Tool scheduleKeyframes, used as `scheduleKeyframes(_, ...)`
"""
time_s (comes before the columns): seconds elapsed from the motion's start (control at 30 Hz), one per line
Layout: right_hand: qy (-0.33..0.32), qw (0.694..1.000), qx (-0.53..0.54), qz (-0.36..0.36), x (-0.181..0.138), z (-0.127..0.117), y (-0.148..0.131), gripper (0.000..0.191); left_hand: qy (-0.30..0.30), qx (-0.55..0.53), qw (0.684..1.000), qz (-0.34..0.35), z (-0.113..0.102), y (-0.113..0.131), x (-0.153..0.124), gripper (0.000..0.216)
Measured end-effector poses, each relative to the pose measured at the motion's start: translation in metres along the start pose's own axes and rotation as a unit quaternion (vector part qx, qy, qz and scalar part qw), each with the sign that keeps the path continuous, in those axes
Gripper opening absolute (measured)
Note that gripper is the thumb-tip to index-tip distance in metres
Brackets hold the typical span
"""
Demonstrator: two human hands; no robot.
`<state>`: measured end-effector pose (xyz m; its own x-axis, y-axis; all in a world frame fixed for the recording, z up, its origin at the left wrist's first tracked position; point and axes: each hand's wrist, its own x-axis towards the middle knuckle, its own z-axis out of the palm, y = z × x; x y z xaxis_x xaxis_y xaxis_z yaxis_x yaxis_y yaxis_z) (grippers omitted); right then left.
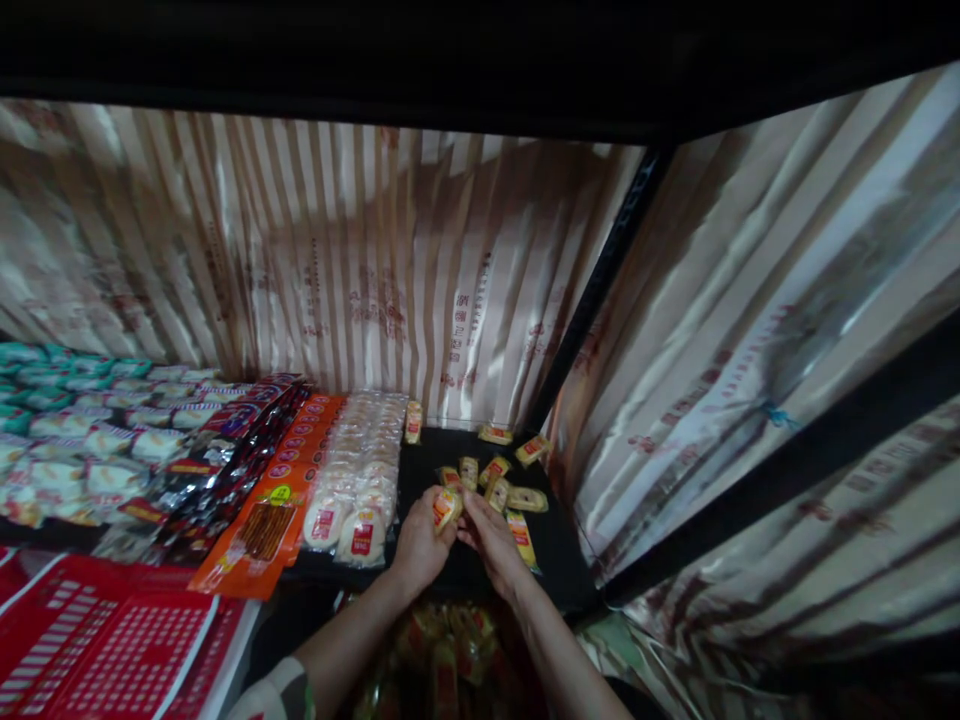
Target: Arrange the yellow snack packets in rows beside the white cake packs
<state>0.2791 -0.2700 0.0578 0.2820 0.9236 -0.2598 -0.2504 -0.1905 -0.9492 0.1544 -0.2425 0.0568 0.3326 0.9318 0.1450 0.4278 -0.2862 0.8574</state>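
My left hand (422, 545) is closed round a small yellow wrapped snack cake (447, 508) with a red and orange label. Right beside it, my right hand (495, 545) has its fingers curled together, the tips close to that cake. What those fingers hold, if anything, is hidden. Just beyond the hands, several more wrapped snack cakes (527, 499) lie scattered on the black shelf (566, 560). One yellow packet (522, 538) lies right of my right hand.
To the left stand rows of round white packaged cakes (360, 535), orange snack packs (262, 530), dark packets (217, 470) and white-and-green packets (82, 440). A red basket (105, 640) sits at the lower left. Below my arms are more yellow packets (446, 660). Striped sheeting (360, 260) and a black post (604, 285) bound the shelf.
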Motion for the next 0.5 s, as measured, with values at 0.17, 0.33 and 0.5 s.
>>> scheduleKeyframes(0.17, -0.009, 0.999, -0.036, -0.033, 0.015, 0.008, 0.003, 0.049, 0.058, 0.062, 0.996, 0.011, 0.001, -0.008, 0.01, 0.044)
scheduleKeyframes(0.33, -0.039, 0.993, -0.09, -0.066, 0.046, 0.009, -0.003, 0.033, 0.082, 0.078, 0.994, -0.004, 0.009, -0.011, 0.018, 0.048)
scheduleKeyframes(0.5, -0.002, 0.975, -0.18, -0.134, 0.092, 0.01, -0.018, 0.032, 0.143, 0.044, 0.988, -0.039, 0.017, -0.002, 0.027, 0.054)
